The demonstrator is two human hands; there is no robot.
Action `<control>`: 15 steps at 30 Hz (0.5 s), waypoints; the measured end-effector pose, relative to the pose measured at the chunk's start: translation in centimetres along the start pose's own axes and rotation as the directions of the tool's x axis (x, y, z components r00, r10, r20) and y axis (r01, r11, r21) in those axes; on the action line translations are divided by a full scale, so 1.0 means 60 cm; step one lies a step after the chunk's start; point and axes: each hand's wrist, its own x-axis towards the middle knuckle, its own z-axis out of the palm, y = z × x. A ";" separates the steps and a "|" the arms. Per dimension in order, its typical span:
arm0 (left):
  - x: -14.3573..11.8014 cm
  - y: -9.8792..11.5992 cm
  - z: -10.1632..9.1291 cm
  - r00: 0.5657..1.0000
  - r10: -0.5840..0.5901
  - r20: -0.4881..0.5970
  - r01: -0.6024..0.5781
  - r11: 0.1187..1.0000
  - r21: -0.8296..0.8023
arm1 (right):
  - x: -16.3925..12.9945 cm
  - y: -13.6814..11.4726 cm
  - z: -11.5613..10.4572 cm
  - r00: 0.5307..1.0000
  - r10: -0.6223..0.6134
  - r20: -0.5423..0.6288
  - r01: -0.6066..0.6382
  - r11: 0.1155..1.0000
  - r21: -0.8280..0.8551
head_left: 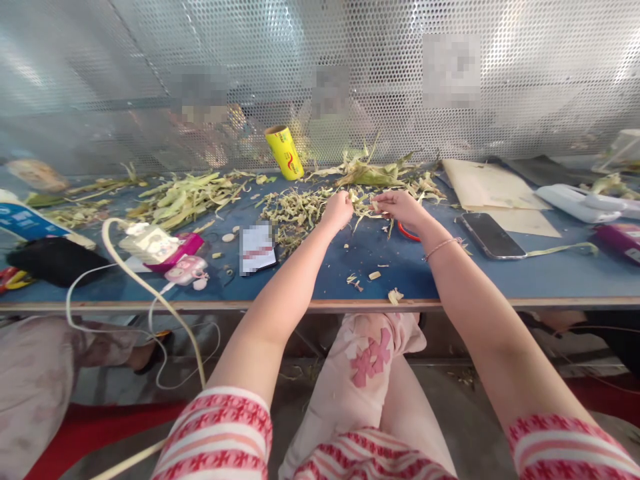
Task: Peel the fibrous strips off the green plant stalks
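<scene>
Both my arms reach forward over the blue table (pixel 320 283). My left hand (pixel 339 211) is closed in a pinch on a small pale yellow plant piece (pixel 353 197). Just right of it, my right hand (pixel 401 208) has its thumb and fingers drawn together at a small pale plant scrap (pixel 375 206). Below and around the hands spreads a heap of shrivelled yellow-green plant bits (pixel 295 208). Behind them lie longer green husk-like leaves (pixel 373 175). Part of a red loop (pixel 409 232) shows under my right hand; the rest is hidden.
A yellow cardboard tube (pixel 286 153) stands against the perforated metal wall (pixel 380 80). Leaf strips (pixel 193 193) lie left. A blurred-out phone (pixel 257 250), a charger with cables (pixel 150 241) and a black pouch (pixel 55 260) are nearby. Rightward lie a dark phone (pixel 493 235) and cardboard (pixel 487 183).
</scene>
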 end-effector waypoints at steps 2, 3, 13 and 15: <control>-0.008 0.013 -0.007 1.000 -0.017 -0.002 0.017 0.998 0.064 | 0.000 0.001 0.001 1.000 -0.004 0.018 0.004 1.000 -0.003; -0.011 0.019 -0.009 1.000 -0.016 -0.004 0.016 0.997 0.077 | 0.000 0.001 0.001 1.000 -0.005 0.023 0.005 1.000 0.003; -0.023 0.024 -0.010 0.983 0.166 0.075 -0.180 0.943 0.278 | 0.003 0.000 0.004 0.997 0.020 -0.068 -0.016 0.998 0.063; -0.023 0.018 -0.007 0.979 0.183 0.089 -0.202 0.928 0.314 | 0.003 0.000 0.004 0.996 0.016 -0.084 -0.011 0.998 0.058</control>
